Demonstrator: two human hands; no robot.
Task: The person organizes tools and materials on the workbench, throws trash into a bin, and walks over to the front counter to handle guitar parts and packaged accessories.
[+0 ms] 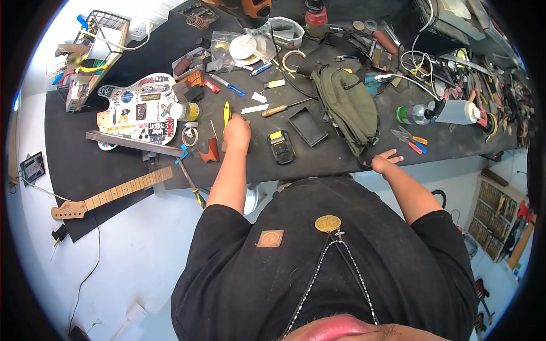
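Observation:
My left hand [236, 132] is closed over the lower part of a yellow-handled tool [227, 110] on the dark bench mat; its fingertips are partly hidden. Just left of it lies a reddish-brown piece [210, 150]. My right hand [387, 161] is at the bench's front edge with its fingers spread, beside the lower end of an olive green bag [345, 105]. Between the hands are a black and yellow device [281, 147] and a black rectangular tray [307, 127]. A wooden-handled tool [275, 111] lies behind them.
At left are a sticker-covered guitar body [140, 108], a guitar neck [125, 189] over the front edge and a glass jar [188, 111]. Small pliers [409, 140] and a clear bottle [455, 112] stand or lie at right. A cordless tool [242, 11] is at the back.

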